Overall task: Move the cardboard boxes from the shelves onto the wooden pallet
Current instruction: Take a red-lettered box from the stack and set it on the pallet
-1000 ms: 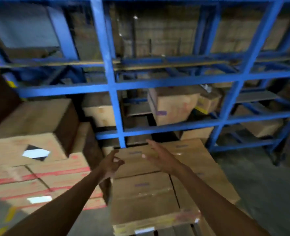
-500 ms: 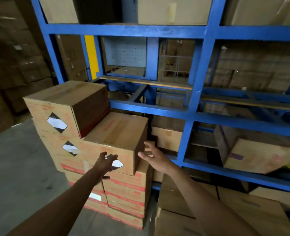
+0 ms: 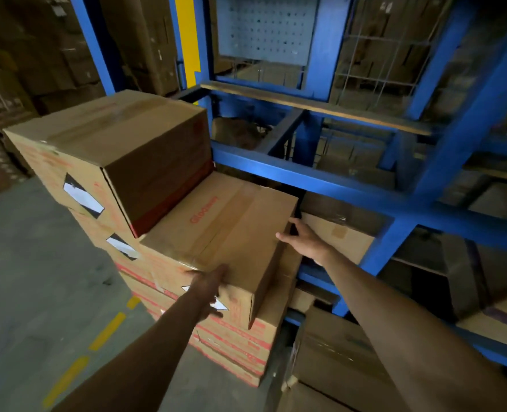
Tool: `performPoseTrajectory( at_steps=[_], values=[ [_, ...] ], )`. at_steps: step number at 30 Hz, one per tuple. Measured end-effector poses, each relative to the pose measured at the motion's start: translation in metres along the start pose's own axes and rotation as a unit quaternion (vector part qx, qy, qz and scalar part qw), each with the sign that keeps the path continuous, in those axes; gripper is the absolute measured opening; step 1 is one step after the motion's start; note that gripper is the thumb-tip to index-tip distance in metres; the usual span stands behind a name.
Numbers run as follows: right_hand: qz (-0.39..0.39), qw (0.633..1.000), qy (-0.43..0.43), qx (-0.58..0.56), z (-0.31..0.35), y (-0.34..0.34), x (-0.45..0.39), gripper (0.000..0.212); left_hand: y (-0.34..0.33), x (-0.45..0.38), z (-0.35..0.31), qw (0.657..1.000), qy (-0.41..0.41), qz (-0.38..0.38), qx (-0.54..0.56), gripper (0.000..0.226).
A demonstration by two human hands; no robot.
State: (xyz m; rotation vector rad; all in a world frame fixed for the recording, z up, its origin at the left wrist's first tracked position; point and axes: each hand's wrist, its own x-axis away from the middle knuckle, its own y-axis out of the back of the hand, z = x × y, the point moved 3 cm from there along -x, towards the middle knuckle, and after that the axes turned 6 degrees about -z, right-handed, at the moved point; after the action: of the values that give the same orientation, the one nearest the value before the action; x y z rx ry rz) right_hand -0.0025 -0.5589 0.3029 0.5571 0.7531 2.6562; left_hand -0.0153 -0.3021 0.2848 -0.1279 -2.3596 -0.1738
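Where the two bare forearms reach forward from the bottom edge, both hands are met on one brown cardboard box with red lettering on its taped top [image 3: 225,230]. The left hand [image 3: 207,282] is laid over the box's near top edge, fingers draped down the front face across a white diamond label; whether those fingers are curled under anything cannot be told. The right hand [image 3: 301,239] is pressed against the box's right side at the far top corner, thumb lying on the top edge, fingers hidden behind the side.

This box is seen resting on a stack of red-striped cardboard boxes [image 3: 234,337] standing on the grey concrete floor [image 3: 38,278], which is marked with a dashed yellow line [image 3: 97,340]. Just left and one tier higher, a second brown taped cardboard box with a dark red band along its lower edge [image 3: 133,144] is stacked, touching the held box's far left edge.

Beyond, the blue steel shelving rack [image 3: 424,185] is noted, with further cardboard boxes on its lower shelves [image 3: 338,233]. A grey perforated panel [image 3: 264,28] is mounted at the top.
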Motion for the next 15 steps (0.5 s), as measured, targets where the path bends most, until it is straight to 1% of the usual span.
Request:
performPoseTrajectory(
  at_steps=[2,4,6,8,9,11,15],
  values=[
    [0.020,1.000,-0.022,-0.008,-0.004,0.003,-0.033,0.083,-0.009,-0.013,-0.002,1.000,0.015,-0.007,0.014,0.052],
    [0.028,0.998,-0.036,-0.031,-0.005,0.004,-0.057,0.096,-0.014,-0.022,-0.002,1.000,0.023,0.001,0.019,0.055],
    [0.020,0.996,-0.058,-0.061,0.000,0.008,-0.077,0.111,-0.014,-0.029,-0.002,0.999,0.037,0.009,0.015,0.050],
    [0.022,0.996,-0.060,-0.067,0.005,0.009,-0.095,0.119,-0.012,-0.033,0.000,0.999,0.048,0.005,0.009,0.044],
    [0.023,0.996,-0.058,-0.064,0.007,0.008,-0.102,0.118,-0.011,-0.034,0.000,0.999,0.049,-0.003,0.005,0.042],
    [0.015,0.996,-0.056,-0.069,0.007,0.008,-0.114,0.109,-0.010,-0.038,-0.002,0.999,0.049,-0.018,0.009,0.040],
    [-0.004,0.985,-0.076,-0.157,0.009,0.003,-0.121,0.094,-0.013,-0.036,-0.006,0.998,0.048,-0.019,0.021,0.046]
  ],
)
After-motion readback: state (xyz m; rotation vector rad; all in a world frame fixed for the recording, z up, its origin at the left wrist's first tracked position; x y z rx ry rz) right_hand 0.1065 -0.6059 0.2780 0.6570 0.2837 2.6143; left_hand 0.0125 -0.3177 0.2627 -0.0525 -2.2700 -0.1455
